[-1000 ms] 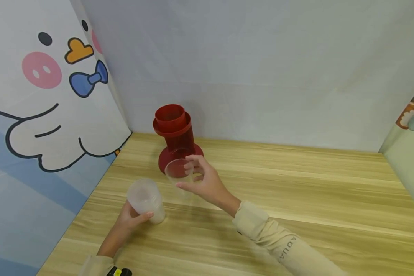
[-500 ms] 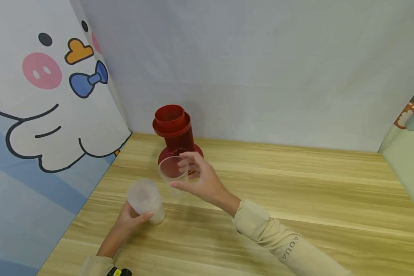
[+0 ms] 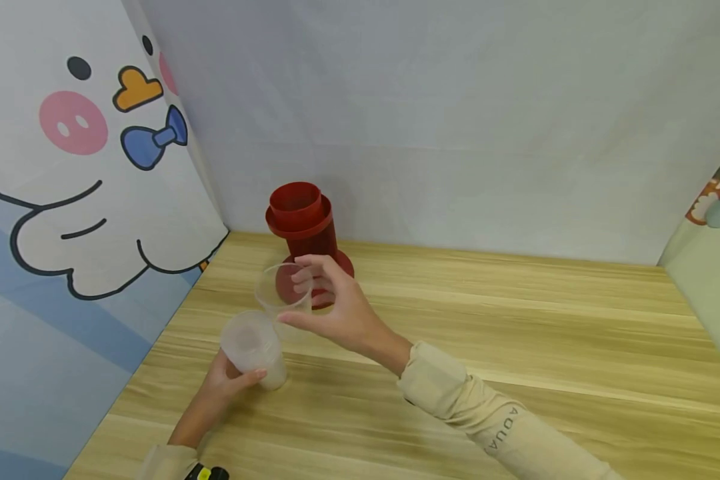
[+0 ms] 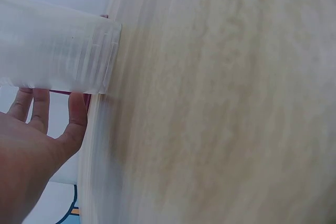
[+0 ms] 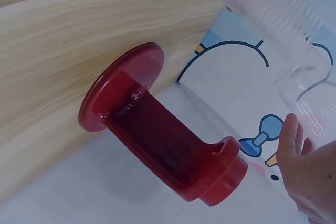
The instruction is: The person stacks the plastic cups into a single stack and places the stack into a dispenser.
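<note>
My left hand (image 3: 223, 385) grips a stack of nested clear plastic cups (image 3: 270, 357) from its side. In the left wrist view, the fingers curve against the stack's wall (image 4: 58, 51). The stack's base is at the wooden tabletop. Between thumb and fingers, my right hand (image 3: 342, 310) holds a single clear plastic cup (image 3: 267, 290) just above and behind the stack's mouth. In the right wrist view, this cup (image 5: 310, 95) is close to the end of the stack (image 5: 268, 14); whether they touch I cannot tell.
Behind the right hand stands a red cup holder (image 3: 312, 247) with a round base and a ringed top. A white sheet (image 3: 432, 133) hangs at the back, and a cartoon-printed sheet (image 3: 96, 220) borders the left. The wooden table (image 3: 516, 320) stretches to the right.
My right hand has moved left and slightly up with the single cup, bringing it closer over the stack. My left hand and the stack have stayed in place.
</note>
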`<state>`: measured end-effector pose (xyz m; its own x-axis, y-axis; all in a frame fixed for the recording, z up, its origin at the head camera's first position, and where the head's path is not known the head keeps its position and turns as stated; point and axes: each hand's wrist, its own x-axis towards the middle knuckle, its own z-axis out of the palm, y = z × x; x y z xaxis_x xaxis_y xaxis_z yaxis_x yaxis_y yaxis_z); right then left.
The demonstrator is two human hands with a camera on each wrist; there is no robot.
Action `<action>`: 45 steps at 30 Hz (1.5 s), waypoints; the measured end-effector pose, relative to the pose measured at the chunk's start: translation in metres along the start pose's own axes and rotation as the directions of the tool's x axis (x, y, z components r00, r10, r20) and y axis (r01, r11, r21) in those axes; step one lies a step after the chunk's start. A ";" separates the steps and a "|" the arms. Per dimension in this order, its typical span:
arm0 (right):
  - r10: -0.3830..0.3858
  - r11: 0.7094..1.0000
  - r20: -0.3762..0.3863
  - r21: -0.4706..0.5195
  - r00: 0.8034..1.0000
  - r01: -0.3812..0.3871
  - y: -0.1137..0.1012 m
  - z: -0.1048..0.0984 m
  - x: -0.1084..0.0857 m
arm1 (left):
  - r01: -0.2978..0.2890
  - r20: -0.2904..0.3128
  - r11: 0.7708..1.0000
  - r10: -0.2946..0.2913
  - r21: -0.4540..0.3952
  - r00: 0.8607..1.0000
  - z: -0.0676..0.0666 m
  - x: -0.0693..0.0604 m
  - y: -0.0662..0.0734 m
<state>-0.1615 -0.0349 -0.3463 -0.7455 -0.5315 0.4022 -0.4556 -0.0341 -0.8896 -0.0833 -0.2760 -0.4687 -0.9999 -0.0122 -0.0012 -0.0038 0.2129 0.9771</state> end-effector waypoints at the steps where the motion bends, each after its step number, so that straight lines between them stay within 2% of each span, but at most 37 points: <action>1: -0.004 1.000 0.003 0.001 1.000 0.004 -0.001 0.000 0.001 | 0.002 0.001 1.000 -0.002 0.000 1.000 0.000 0.000 0.000; 12: -0.060 0.998 0.039 0.029 0.997 0.059 -0.015 0.007 0.010 | 0.007 -0.008 1.000 -0.007 0.005 1.000 -0.001 0.002 -0.002; 16: -0.053 0.998 0.053 0.035 0.997 0.051 -0.018 0.012 0.013 | 0.020 -0.011 1.000 -0.020 0.004 1.000 -0.001 0.002 -0.001; 20: -0.039 0.999 0.064 0.035 0.997 0.036 -0.019 0.017 0.015 | 0.009 -0.006 1.000 -0.009 -0.005 1.000 0.000 0.001 0.001; 26: -0.030 0.999 0.074 0.038 0.997 0.027 -0.016 0.026 0.020 | -0.038 0.010 0.999 0.038 -0.024 0.999 0.000 0.001 0.000; 40: -0.066 0.997 0.106 -0.038 0.992 0.070 -0.007 0.040 0.025 | -0.048 0.027 0.998 0.048 -0.030 0.998 -0.002 0.001 -0.002; 45: -0.060 0.996 0.139 -0.057 0.988 0.068 -0.003 0.044 0.024 | -0.062 0.037 0.997 0.063 -0.049 0.997 -0.001 0.000 -0.002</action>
<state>-0.1565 -0.0852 -0.3431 -0.6420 -0.6412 0.4203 -0.5323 -0.0217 -0.8463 -0.0834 -0.2779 -0.4703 -0.9979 0.0376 0.0529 0.0584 0.1655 0.9845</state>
